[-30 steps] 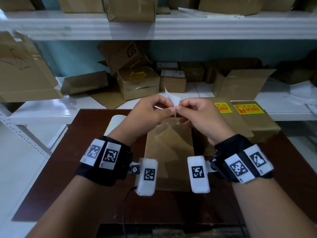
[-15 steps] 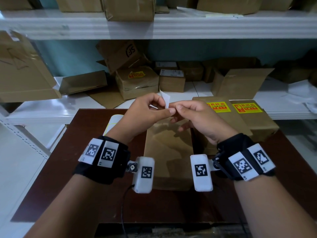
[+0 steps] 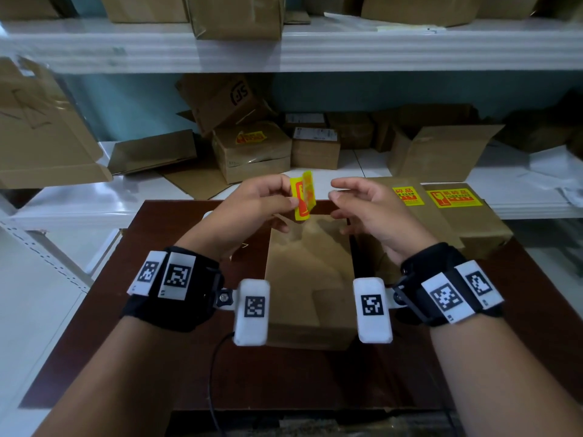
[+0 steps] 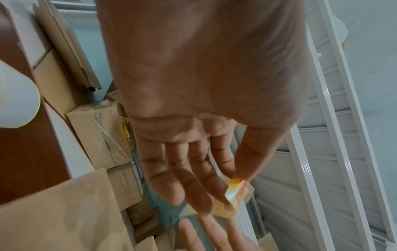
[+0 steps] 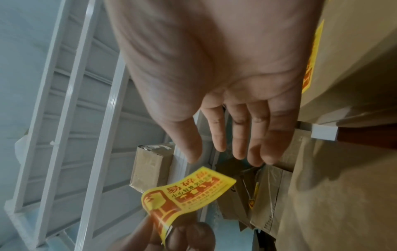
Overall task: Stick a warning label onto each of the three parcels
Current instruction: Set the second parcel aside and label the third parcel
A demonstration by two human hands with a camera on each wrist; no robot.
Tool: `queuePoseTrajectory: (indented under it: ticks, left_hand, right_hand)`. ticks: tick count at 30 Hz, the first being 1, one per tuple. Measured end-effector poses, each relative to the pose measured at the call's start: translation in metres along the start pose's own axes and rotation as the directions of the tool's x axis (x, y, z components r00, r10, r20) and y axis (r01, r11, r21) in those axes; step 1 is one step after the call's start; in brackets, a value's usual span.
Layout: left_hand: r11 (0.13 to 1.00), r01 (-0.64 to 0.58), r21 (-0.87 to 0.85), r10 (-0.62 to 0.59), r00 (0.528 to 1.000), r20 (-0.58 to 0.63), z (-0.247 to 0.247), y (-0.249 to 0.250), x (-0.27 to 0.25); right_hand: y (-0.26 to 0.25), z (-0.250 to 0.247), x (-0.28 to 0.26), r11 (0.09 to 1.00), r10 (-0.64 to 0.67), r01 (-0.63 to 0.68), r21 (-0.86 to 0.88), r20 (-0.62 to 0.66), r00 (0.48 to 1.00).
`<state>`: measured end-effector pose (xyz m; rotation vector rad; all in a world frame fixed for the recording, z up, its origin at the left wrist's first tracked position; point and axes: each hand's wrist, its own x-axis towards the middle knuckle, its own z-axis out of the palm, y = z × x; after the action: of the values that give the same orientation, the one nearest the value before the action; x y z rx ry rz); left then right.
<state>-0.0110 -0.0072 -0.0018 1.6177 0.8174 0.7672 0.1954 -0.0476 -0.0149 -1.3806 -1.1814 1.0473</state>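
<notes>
Hands: left hand (image 3: pixel 252 206) pinches a curled glossy yellow label (image 3: pixel 303 197); right hand (image 3: pixel 367 212) spread loosely.

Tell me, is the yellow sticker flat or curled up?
Curled. The sticker bends over on itself, pinched at one end by the left hand; the right hand is not touching it.

Left hand (image 3: pixel 252 205): raised, thumb and fingers pinching something small.
Right hand (image 3: pixel 367 209): raised beside it, fingers relaxed and spread, holding nothing.
</notes>
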Motion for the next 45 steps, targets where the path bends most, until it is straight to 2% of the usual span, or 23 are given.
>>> queuePoseTrajectory:
  ticks: [3, 6, 13, 22, 27, 34, 40, 45]
  left_hand:
    - [0.994, 0.017, -0.112, -0.012, 0.999, 0.051, -0.001, -0.003, -0.001]
    - [0.989, 0.043, -0.139, -0.037, 0.998, 0.045, 0.0, -0.006, -0.001]
    - [0.997, 0.083, -0.005, -0.083, 0.991, -0.101, -0.006, -0.013, 0.007]
    - [0.988, 0.101, 0.114, -0.068, 0.964, -0.258, -0.007, -0.02, 0.012]
    - [0.977, 0.123, 0.173, -0.075, 0.962, -0.261, -0.012, -0.022, 0.011]
    - [0.983, 0.142, 0.114, -0.109, 0.96, -0.258, -0.014, -0.028, 0.014]
    - [0.981, 0.16, 0.113, -0.126, 0.956, -0.266, -0.016, -0.027, 0.014]
    - [0.982, 0.158, 0.104, -0.124, 0.953, -0.276, -0.017, -0.03, 0.016]
  right_hand:
    - [0.0, 0.002, -0.002, 0.996, 0.046, -0.054, 0.077, 0.105, 0.993]
    - [0.001, 0.002, -0.003, 0.99, 0.056, -0.076, 0.122, 0.161, 0.985]
    - [0.003, -0.007, 0.002, 0.998, 0.023, -0.026, 0.055, 0.051, 0.998]
    - [0.007, -0.006, 0.006, 0.999, -0.032, 0.031, -0.004, -0.046, 0.998]
    - [0.008, -0.007, 0.01, 0.999, -0.023, 0.019, -0.046, -0.081, 0.996]
    - [0.011, -0.006, 0.008, 0.995, 0.017, -0.021, -0.094, -0.04, 0.999]
    - [0.012, -0.008, 0.006, 0.989, -0.048, 0.037, -0.146, -0.076, 0.996]
    - [0.014, -0.009, 0.009, 0.988, 0.004, -0.015, -0.154, -0.07, 0.998]
